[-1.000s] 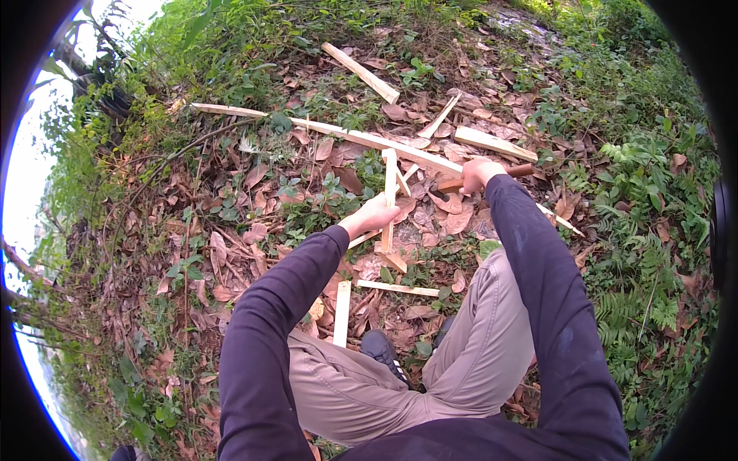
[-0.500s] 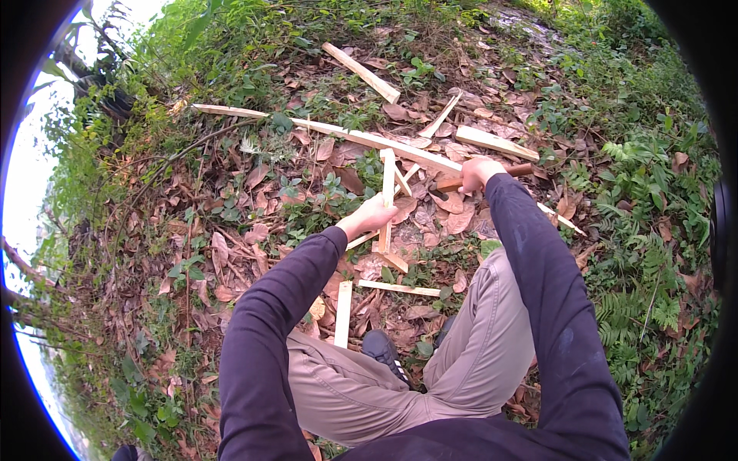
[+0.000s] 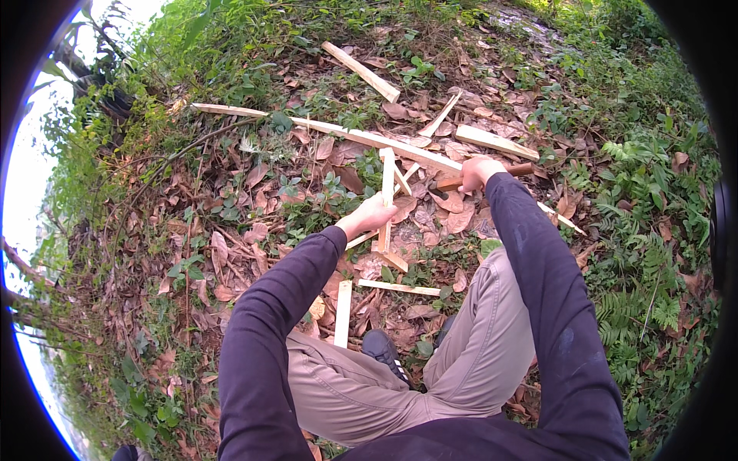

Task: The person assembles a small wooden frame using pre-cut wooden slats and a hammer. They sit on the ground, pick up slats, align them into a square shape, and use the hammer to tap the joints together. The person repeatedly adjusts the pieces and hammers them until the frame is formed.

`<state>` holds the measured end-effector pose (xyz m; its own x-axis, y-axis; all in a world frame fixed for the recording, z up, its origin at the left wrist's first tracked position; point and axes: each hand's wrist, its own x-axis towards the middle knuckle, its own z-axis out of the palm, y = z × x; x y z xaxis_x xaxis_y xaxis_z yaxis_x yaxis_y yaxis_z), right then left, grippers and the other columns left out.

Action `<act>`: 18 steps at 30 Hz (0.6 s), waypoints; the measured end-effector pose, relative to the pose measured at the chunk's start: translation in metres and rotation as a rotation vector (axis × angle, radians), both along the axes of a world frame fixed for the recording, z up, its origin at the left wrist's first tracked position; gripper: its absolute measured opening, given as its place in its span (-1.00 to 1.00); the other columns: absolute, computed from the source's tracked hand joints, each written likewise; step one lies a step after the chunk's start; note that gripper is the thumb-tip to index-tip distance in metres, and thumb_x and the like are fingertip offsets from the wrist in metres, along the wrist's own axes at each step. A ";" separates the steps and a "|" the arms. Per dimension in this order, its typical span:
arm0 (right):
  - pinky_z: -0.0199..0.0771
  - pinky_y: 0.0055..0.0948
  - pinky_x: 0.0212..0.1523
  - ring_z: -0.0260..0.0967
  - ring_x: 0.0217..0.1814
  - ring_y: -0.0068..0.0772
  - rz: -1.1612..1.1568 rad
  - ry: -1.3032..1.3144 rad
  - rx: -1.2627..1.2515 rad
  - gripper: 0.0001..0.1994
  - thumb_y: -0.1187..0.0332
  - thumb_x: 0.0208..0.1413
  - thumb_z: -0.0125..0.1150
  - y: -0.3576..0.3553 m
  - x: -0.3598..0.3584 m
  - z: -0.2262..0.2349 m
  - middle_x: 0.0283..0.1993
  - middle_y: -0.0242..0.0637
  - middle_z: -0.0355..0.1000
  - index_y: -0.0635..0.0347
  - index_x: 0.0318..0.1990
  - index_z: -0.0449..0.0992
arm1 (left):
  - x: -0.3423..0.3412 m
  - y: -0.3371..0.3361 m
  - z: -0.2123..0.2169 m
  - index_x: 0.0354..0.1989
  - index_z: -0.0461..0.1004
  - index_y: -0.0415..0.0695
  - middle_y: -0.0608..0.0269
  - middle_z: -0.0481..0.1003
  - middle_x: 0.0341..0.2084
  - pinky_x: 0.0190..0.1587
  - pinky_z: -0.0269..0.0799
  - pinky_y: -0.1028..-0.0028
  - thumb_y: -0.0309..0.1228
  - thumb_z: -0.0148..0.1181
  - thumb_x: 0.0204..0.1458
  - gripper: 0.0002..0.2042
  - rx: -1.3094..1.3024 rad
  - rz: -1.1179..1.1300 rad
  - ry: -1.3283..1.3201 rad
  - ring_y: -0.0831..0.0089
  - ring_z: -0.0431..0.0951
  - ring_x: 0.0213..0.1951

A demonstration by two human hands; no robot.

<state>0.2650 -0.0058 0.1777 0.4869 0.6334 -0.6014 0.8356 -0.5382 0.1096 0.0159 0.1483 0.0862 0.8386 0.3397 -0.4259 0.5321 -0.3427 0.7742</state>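
My left hand (image 3: 369, 217) is closed around a pale wooden stick (image 3: 387, 180) that stands nearly upright over several crossed wood pieces. My right hand (image 3: 478, 174) is closed around a reddish-brown wooden handle (image 3: 520, 170), which shows on both sides of the fist; what kind of tool it belongs to, I cannot tell. A long pale wood strip (image 3: 369, 138) runs from the far left to just beside my right fist. Below the held stick lies a short wood block (image 3: 396, 262).
Around lie loose wood pieces: a batten (image 3: 361, 72) at the back, a thick split piece (image 3: 496, 143) at the right, a thin strip (image 3: 400, 288) and a flat slat (image 3: 343, 313) near my shoe (image 3: 384, 355). Dry leaves, ferns and low plants cover the ground.
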 end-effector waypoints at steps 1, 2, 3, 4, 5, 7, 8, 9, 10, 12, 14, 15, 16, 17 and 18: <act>0.57 -0.28 -0.11 0.60 -0.21 -0.24 -0.004 -0.001 -0.001 -0.60 0.00 0.05 0.33 0.001 -0.001 0.001 -0.28 -0.21 0.62 0.11 -0.13 0.66 | -0.001 0.001 -0.001 -0.06 0.37 -0.20 0.28 0.55 -0.40 -0.35 0.48 0.43 -0.29 0.11 0.14 -0.72 0.003 0.006 -0.006 0.50 0.54 -0.36; 0.57 -0.28 -0.12 0.60 -0.22 -0.24 -0.009 -0.002 -0.003 -0.60 0.00 0.05 0.33 0.001 -0.001 0.001 -0.28 -0.22 0.62 0.11 -0.13 0.66 | -0.001 0.001 -0.002 -0.07 0.37 -0.20 0.28 0.55 -0.40 -0.34 0.48 0.43 -0.29 0.11 0.14 -0.72 0.004 0.013 -0.007 0.49 0.54 -0.36; 0.57 -0.28 -0.11 0.60 -0.21 -0.24 -0.006 0.001 -0.001 -0.60 0.00 0.05 0.33 0.001 -0.001 0.000 -0.28 -0.22 0.62 0.11 -0.13 0.66 | -0.002 0.002 -0.003 -0.07 0.37 -0.20 0.28 0.56 -0.40 -0.33 0.48 0.42 -0.29 0.11 0.13 -0.72 0.005 0.020 -0.007 0.49 0.54 -0.36; 0.57 -0.28 -0.11 0.60 -0.21 -0.24 -0.004 0.004 0.001 -0.60 -0.01 0.05 0.33 0.001 -0.001 0.000 -0.28 -0.22 0.62 0.11 -0.13 0.66 | -0.002 0.002 -0.003 -0.08 0.37 -0.20 0.27 0.56 -0.40 -0.33 0.48 0.42 -0.29 0.11 0.13 -0.72 0.006 0.027 -0.007 0.49 0.54 -0.37; 0.57 -0.28 -0.11 0.60 -0.21 -0.24 -0.003 0.005 0.002 -0.60 -0.01 0.05 0.33 0.000 0.000 -0.002 -0.28 -0.22 0.62 0.12 -0.13 0.66 | -0.001 0.001 -0.003 -0.08 0.37 -0.21 0.27 0.56 -0.40 -0.33 0.48 0.42 -0.29 0.11 0.13 -0.72 0.003 0.024 -0.006 0.48 0.54 -0.37; 0.56 -0.27 -0.10 0.60 -0.19 -0.24 0.006 -0.004 -0.006 -0.59 -0.02 0.05 0.33 0.000 0.003 -0.006 -0.27 -0.22 0.62 0.11 -0.12 0.66 | 0.001 0.000 -0.002 -0.08 0.37 -0.21 0.27 0.56 -0.40 -0.32 0.47 0.42 -0.28 0.11 0.13 -0.71 -0.003 0.019 -0.005 0.48 0.54 -0.37; 0.56 -0.27 -0.09 0.60 -0.19 -0.23 0.011 -0.008 -0.009 -0.58 -0.03 0.04 0.33 0.000 0.004 -0.007 -0.27 -0.22 0.62 0.11 -0.12 0.66 | 0.001 0.000 -0.002 -0.08 0.37 -0.21 0.27 0.56 -0.40 -0.32 0.47 0.42 -0.28 0.11 0.13 -0.71 -0.006 0.015 -0.007 0.48 0.54 -0.37; 0.56 -0.27 -0.09 0.60 -0.18 -0.23 0.016 -0.018 -0.009 -0.58 -0.03 0.04 0.33 0.000 0.005 -0.009 -0.26 -0.22 0.62 0.11 -0.12 0.66 | 0.002 -0.001 -0.002 -0.08 0.37 -0.21 0.27 0.56 -0.40 -0.32 0.47 0.42 -0.28 0.11 0.13 -0.71 -0.009 0.012 -0.009 0.48 0.54 -0.37; 0.56 -0.27 -0.08 0.60 -0.17 -0.23 0.020 -0.028 -0.008 -0.58 -0.03 0.05 0.33 -0.001 0.006 -0.010 -0.26 -0.22 0.62 0.10 -0.11 0.66 | 0.002 -0.001 -0.002 -0.08 0.37 -0.21 0.27 0.56 -0.40 -0.32 0.47 0.43 -0.28 0.11 0.13 -0.71 -0.013 0.008 -0.011 0.49 0.54 -0.36; 0.55 -0.27 -0.07 0.60 -0.16 -0.22 0.023 -0.028 -0.005 -0.58 -0.03 0.05 0.33 0.001 0.003 -0.009 -0.25 -0.22 0.63 0.09 -0.10 0.66 | 0.000 0.001 -0.004 -0.07 0.37 -0.20 0.28 0.55 -0.41 -0.33 0.46 0.44 -0.28 0.11 0.13 -0.71 -0.016 0.015 -0.017 0.49 0.54 -0.37; 0.55 -0.27 -0.06 0.60 -0.15 -0.22 0.013 -0.014 -0.007 -0.58 -0.03 0.05 0.33 0.002 0.003 -0.008 -0.25 -0.22 0.63 0.08 -0.09 0.66 | 0.000 0.002 -0.006 -0.08 0.37 -0.20 0.29 0.55 -0.42 -0.34 0.46 0.44 -0.28 0.11 0.14 -0.72 -0.018 0.020 -0.019 0.50 0.53 -0.37; 0.55 -0.27 -0.06 0.60 -0.15 -0.22 0.012 -0.017 -0.007 -0.58 -0.03 0.06 0.32 0.002 0.003 -0.009 -0.24 -0.22 0.63 0.09 -0.09 0.66 | 0.000 0.002 -0.006 -0.08 0.37 -0.19 0.30 0.55 -0.42 -0.35 0.46 0.45 -0.28 0.11 0.14 -0.72 -0.018 0.021 -0.018 0.51 0.53 -0.38; 0.55 -0.27 -0.06 0.60 -0.15 -0.22 0.011 -0.019 -0.007 -0.58 -0.03 0.06 0.32 0.002 0.004 -0.009 -0.24 -0.22 0.63 0.09 -0.09 0.66 | 0.000 0.002 -0.006 -0.08 0.38 -0.19 0.31 0.54 -0.42 -0.36 0.46 0.45 -0.28 0.12 0.14 -0.72 -0.017 0.023 -0.016 0.52 0.53 -0.39; 0.55 -0.27 -0.07 0.60 -0.15 -0.22 0.010 -0.021 -0.009 -0.58 -0.03 0.07 0.32 0.001 0.004 -0.008 -0.24 -0.22 0.63 0.10 -0.09 0.66 | 0.001 0.001 -0.006 -0.09 0.38 -0.19 0.31 0.54 -0.42 -0.37 0.46 0.45 -0.28 0.12 0.14 -0.73 -0.015 0.022 -0.009 0.52 0.53 -0.39; 0.55 -0.27 -0.07 0.59 -0.15 -0.22 0.013 -0.013 -0.011 -0.58 -0.03 0.07 0.32 0.000 0.004 -0.008 -0.24 -0.22 0.63 0.10 -0.09 0.66 | 0.002 0.000 -0.005 -0.10 0.39 -0.19 0.31 0.54 -0.42 -0.38 0.46 0.46 -0.28 0.12 0.14 -0.73 -0.013 0.022 -0.001 0.52 0.52 -0.40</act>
<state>0.2694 -0.0058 0.1699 0.4866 0.6329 -0.6022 0.8410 -0.5259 0.1269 0.0184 0.1482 0.0813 0.8316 0.3521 -0.4294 0.5383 -0.3207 0.7794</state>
